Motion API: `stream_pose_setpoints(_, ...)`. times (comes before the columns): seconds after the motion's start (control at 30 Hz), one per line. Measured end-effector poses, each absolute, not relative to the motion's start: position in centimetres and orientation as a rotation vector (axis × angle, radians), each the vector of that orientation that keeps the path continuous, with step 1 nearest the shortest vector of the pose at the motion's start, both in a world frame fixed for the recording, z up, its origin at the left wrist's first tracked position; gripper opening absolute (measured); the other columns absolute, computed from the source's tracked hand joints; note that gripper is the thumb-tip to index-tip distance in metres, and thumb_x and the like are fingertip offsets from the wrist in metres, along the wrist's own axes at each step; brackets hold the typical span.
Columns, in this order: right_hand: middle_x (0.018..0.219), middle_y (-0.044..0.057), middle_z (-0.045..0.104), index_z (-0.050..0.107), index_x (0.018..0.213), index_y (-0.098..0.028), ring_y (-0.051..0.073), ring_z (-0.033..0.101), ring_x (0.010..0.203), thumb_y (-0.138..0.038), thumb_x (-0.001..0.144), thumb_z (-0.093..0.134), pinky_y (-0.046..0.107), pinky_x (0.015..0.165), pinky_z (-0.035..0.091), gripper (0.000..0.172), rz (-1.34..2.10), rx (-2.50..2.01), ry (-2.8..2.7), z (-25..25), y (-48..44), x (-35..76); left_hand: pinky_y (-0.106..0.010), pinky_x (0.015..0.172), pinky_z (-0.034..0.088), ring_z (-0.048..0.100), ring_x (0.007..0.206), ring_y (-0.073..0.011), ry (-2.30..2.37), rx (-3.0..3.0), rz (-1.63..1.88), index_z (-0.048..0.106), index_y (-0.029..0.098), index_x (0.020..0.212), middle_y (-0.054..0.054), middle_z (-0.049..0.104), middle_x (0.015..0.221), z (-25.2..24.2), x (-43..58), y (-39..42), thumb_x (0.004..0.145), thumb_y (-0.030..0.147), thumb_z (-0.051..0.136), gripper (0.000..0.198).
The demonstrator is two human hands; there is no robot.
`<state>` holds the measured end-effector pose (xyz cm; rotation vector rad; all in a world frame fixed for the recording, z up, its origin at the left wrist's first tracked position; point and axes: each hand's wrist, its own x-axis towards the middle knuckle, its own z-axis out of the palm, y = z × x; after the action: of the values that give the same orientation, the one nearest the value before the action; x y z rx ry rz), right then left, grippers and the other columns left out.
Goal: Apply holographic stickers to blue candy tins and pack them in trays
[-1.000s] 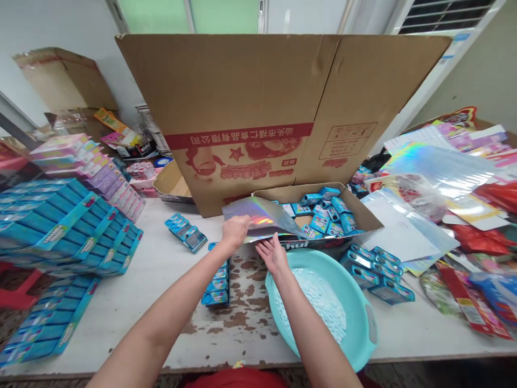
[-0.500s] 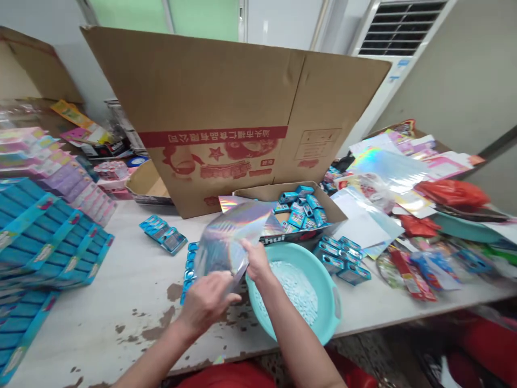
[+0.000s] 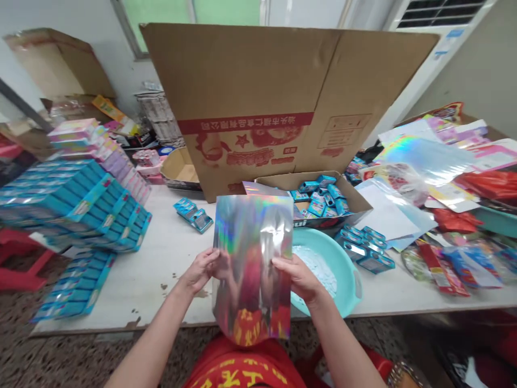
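Observation:
Between my two hands is a shiny holographic silver sheet (image 3: 254, 258), upright and facing me, with rainbow glints and red reflections. My left hand (image 3: 202, 271) pinches its left edge, and my right hand (image 3: 298, 275) grips the right edge with the thumb in front. Behind the sheet on the right stands a turquoise basin (image 3: 348, 285) with small pale pieces (image 3: 319, 269) in it. The sheet hides the basin's left side and part of the table. An open carton (image 3: 355, 207) beyond it contains many small blue boxes (image 3: 318, 202).
Blue box packs (image 3: 100, 205) are stacked at the left, with pink and purple packs (image 3: 121, 161) behind. A large cardboard panel (image 3: 250, 75) stands at the back. Small blue boxes (image 3: 194, 215) lie left of the sheet, others (image 3: 365, 248) right of the basin. Sheets and packets (image 3: 460, 264) clutter the right.
The silver sheet, bent and tilted over the table before, is now flatter, upright and nearer my body. My left hand has moved up to its left edge. The view has shifted left.

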<state>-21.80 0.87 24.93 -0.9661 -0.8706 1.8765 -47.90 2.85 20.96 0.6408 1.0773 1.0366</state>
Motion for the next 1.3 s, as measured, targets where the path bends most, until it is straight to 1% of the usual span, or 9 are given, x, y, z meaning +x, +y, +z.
stream_pose_setpoints(0.13, 0.082, 0.007, 0.072, 0.065, 0.093, -0.015, 0.023, 0.066, 0.075, -0.043, 0.059, 0.078, 0.035, 0.071, 0.051, 0.046, 1.652, -1.200, -0.922, 23.3, -0.3, -22.6, -0.015, 0.055, 0.044, 0.057, 0.054, -0.0069, 1.242, 0.576, 1.246, 0.057, 0.014, 0.079, 0.004, 0.062, 0.062, 21.0, -49.5, 0.7, 0.049, 0.028, 0.084, 0.043)
stream_pose_setpoints(0.33, 0.050, -0.008, 0.054, 0.049, 0.123, -0.013, 0.015, 0.056, 0.052, -0.046, 0.056, 0.078, 0.025, 0.051, 0.045, 0.080, 1.176, -1.525, -0.947, 22.1, -2.5, -25.0, -0.022, 0.059, 0.048, 0.061, 0.061, -0.0113, 1.337, 0.763, 1.243, 0.042, 0.021, 0.132, 0.002, 0.067, 0.076, 22.3, -52.4, -3.7, 0.061, 0.033, 0.075, 0.079)
stream_pose_setpoints(0.43, 0.055, -0.008, 0.055, 0.044, 0.132, -0.017, 0.015, 0.057, 0.056, -0.047, 0.061, 0.074, 0.026, 0.053, 0.047, 0.083, 1.184, -1.494, -0.969, 22.5, -3.7, -25.8, -0.019, 0.055, 0.045, 0.056, 0.058, -0.0089, 1.418, 0.942, 1.099, 0.056, 0.017, 0.122, 0.003, 0.065, 0.073, 22.8, -53.6, -5.6, 0.061, 0.030, 0.075, 0.065)
stream_pose_setpoints(0.6, 0.093, 0.003, 0.066, 0.064, 0.112, -0.022, 0.020, 0.061, 0.080, -0.041, 0.057, 0.077, 0.031, 0.069, 0.050, 0.059, 1.268, -1.433, -1.278, 22.3, -5.2, -26.3, -0.026, 0.072, 0.049, 0.062, 0.077, -0.0156, 1.587, 1.033, 1.114, 0.070, 0.016, 0.096, -0.002, 0.071, 0.081, 22.6, -55.2, -8.3, 0.062, 0.032, 0.071, 0.037)
stream_pose_setpoints(0.8, 0.078, 0.004, 0.058, 0.073, 0.085, -0.024, 0.022, 0.057, 0.078, -0.051, 0.071, 0.065, 0.039, 0.075, 0.046, 0.032, 0.925, -1.501, -1.626, 20.5, -6.7, -27.2, -0.028, 0.073, 0.046, 0.059, 0.079, -0.0169, 1.872, 1.300, 0.968, 0.072, 0.021, 0.076, -0.001, 0.066, 0.080, 22.4, -57.1, -11.3, 0.071, 0.037, 0.062, 0.020)
stream_pose_setpoints(1.0, 0.105, 0.009, 0.062, 0.064, 0.078, -0.023, 0.024, 0.056, 0.103, -0.044, 0.085, 0.053, 0.041, 0.090, 0.043, 0.025, 0.882, -1.334, -1.864, 21.0, -6.7, -27.9, -0.031, 0.081, 0.043, 0.055, 0.086, -0.0183, 1.877, 1.760, 0.805, 0.063, 0.020, 0.067, -0.003, 0.060, 0.084, 25.1, -57.3, -11.3, 0.080, 0.038, 0.053, 0.025)
stream_pose_setpoints(1.1, 0.123, 0.009, 0.057, 0.060, 0.102, -0.024, 0.024, 0.049, 0.119, -0.041, 0.081, 0.059, 0.041, 0.099, 0.038, 0.027, 0.941, -1.246, -1.940, 19.8, -6.6, -29.1, -0.030, 0.082, 0.044, 0.058, 0.084, -0.0169, 1.726, 1.781, 0.690, 0.061, 0.020, 0.076, -0.003, 0.063, 0.084, 23.5, -56.0, -10.3, 0.088, 0.037, 0.041, 0.029)
stream_pose_setpoints(1.17, 0.125, 0.009, 0.055, 0.058, 0.109, -0.024, 0.025, 0.046, 0.122, -0.039, 0.076, 0.065, 0.043, 0.102, 0.035, 0.037, 0.988, -1.271, -1.928, 17.2, -6.7, -30.9, -0.037, 0.093, 0.041, 0.055, 0.105, -0.0222, 1.878, 1.711, 0.610, 0.063, 0.018, 0.092, -0.009, 0.063, 0.107, 19.7, -54.9, -10.1, 0.088, 0.037, 0.041, 0.029)
stream_pose_setpoints(1.3, 0.112, 0.011, 0.061, 0.058, 0.105, -0.019, 0.027, 0.056, 0.107, -0.029, 0.067, 0.069, 0.041, 0.092, 0.043, 0.041, 1.405, -1.540, -1.638, 9.5, -7.2, -35.6, -0.057, 0.103, 0.027, 0.022, 0.138, -0.0370, 2.033, 1.483, 0.134, 0.041, 0.021, 0.137, -0.015, 0.030, 0.149, 9.7, -52.5, -11.2, 0.080, 0.043, 0.053, 0.063)
